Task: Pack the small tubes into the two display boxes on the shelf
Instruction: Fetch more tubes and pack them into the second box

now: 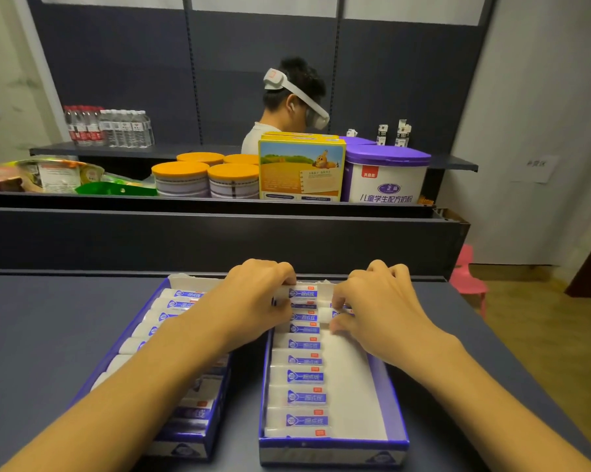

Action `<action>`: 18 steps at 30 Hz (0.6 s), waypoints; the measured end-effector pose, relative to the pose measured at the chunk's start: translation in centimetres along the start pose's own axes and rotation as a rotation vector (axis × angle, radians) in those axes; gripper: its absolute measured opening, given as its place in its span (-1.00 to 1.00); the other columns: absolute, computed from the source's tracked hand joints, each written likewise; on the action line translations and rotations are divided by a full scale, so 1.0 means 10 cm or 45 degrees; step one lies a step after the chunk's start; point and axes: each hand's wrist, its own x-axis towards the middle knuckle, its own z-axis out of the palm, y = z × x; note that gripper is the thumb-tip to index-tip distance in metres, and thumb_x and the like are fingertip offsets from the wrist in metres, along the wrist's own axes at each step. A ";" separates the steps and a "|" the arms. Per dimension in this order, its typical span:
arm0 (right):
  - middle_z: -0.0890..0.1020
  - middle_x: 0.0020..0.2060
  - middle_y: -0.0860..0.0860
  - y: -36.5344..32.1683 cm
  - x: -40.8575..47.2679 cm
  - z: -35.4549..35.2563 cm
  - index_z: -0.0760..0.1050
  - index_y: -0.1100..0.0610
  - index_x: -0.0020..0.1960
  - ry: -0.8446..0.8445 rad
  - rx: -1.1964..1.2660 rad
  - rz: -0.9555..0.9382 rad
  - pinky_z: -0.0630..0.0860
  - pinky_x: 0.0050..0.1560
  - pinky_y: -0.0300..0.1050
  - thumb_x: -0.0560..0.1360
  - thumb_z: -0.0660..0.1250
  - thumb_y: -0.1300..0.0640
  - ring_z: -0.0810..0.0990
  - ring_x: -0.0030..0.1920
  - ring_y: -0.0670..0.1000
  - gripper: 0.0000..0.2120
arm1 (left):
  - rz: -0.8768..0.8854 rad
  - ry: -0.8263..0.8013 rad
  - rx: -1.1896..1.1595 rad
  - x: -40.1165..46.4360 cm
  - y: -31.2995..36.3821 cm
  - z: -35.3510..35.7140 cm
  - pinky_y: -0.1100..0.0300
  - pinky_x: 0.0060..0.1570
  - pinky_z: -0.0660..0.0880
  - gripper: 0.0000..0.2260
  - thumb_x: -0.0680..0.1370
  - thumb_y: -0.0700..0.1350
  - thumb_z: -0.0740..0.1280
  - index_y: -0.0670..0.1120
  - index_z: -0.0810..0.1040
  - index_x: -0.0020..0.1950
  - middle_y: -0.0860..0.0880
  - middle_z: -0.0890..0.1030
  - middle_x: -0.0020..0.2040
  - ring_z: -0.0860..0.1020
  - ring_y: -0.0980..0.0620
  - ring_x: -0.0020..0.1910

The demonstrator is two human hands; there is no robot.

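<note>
Head cam: two blue display boxes sat side by side on the shelf top [48, 335]. Left box [185, 441] looked nearly full w/ small tubes; right box [335, 447] had one full column of tubes [302, 376] down its left side, while the right column was mostly bare white liner [352, 386], w/ only a few tubes at the far end.

Left hand [253, 298] reached across to the far end of the right box, fingers curled over the top tubes there; whether it gripped one or only steadied the row, can't tell. Right hand [379, 308] had thumb and fingers narrowed in a pinch on a tube [331, 314] at the far end of the right column, approx lying crosswise like the rest.

Judgement: step in hand = seating that tube in the 2nd column. To do it well: keep it parallel to its neighbours, label up, snug vs the one behind, and hold the left column so it doesn't shift. Then work toward the near end.

Beyond: upper shelf w/ orange-lidded cans [181, 178], a yellow carton [301, 172], a purple-lidded tub [386, 175], water bottles [110, 127], and another person wearing a headset [294, 100].
</note>
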 end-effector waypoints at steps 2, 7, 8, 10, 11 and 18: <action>0.59 0.04 -0.06 -0.01 0.01 0.02 0.55 -0.02 0.10 0.006 0.016 0.031 0.24 0.16 -0.04 0.49 0.31 -0.18 0.38 0.12 0.00 -0.70 | 0.000 -0.007 0.007 0.01 0.00 0.00 0.34 -0.09 0.39 -0.73 0.50 -0.03 0.39 0.00 0.50 0.17 0.06 0.57 0.09 0.48 0.15 -0.02; 0.58 0.08 -0.07 -0.02 0.02 0.05 0.50 -0.08 0.09 -0.002 0.045 0.066 0.16 0.25 0.01 0.48 0.34 -0.15 0.35 0.17 0.00 -0.75 | -0.008 -0.031 0.014 0.01 0.01 -0.01 0.34 -0.06 0.43 -0.71 0.50 -0.03 0.39 0.00 0.48 0.20 0.06 0.57 0.12 0.50 0.13 0.02; 0.58 0.08 -0.07 -0.02 0.02 0.05 0.51 -0.08 0.08 -0.002 0.046 0.066 0.15 0.26 0.01 0.48 0.34 -0.15 0.34 0.17 -0.01 -0.77 | -0.008 -0.030 0.014 0.01 0.01 -0.01 0.34 -0.07 0.42 -0.71 0.50 -0.03 0.39 0.00 0.48 0.19 0.06 0.57 0.12 0.50 0.13 0.02; 0.58 0.08 -0.08 -0.02 0.02 0.05 0.53 -0.08 0.07 0.003 0.058 0.064 0.14 0.26 0.01 0.49 0.34 -0.14 0.33 0.17 -0.02 -0.79 | -0.010 -0.028 0.010 0.00 0.01 -0.01 0.35 -0.07 0.42 -0.72 0.50 -0.03 0.39 0.01 0.48 0.19 0.06 0.57 0.13 0.50 0.13 0.02; 0.57 0.07 -0.09 -0.02 0.02 0.05 0.54 -0.08 0.06 0.002 0.065 0.063 0.13 0.27 0.01 0.49 0.34 -0.13 0.32 0.17 -0.02 -0.79 | -0.011 -0.028 0.009 0.00 0.01 -0.01 0.35 -0.06 0.42 -0.72 0.50 -0.03 0.39 0.00 0.48 0.19 0.06 0.57 0.13 0.50 0.13 0.02; 0.57 0.03 -0.09 -0.01 0.00 0.07 0.58 -0.07 0.04 -0.005 0.089 0.097 0.11 0.30 0.03 0.54 0.29 -0.06 0.32 0.16 -0.02 -0.85 | -0.015 -0.030 0.015 0.00 0.02 -0.01 0.35 -0.06 0.40 -0.72 0.51 -0.05 0.38 -0.01 0.48 0.21 0.05 0.57 0.14 0.52 0.10 0.06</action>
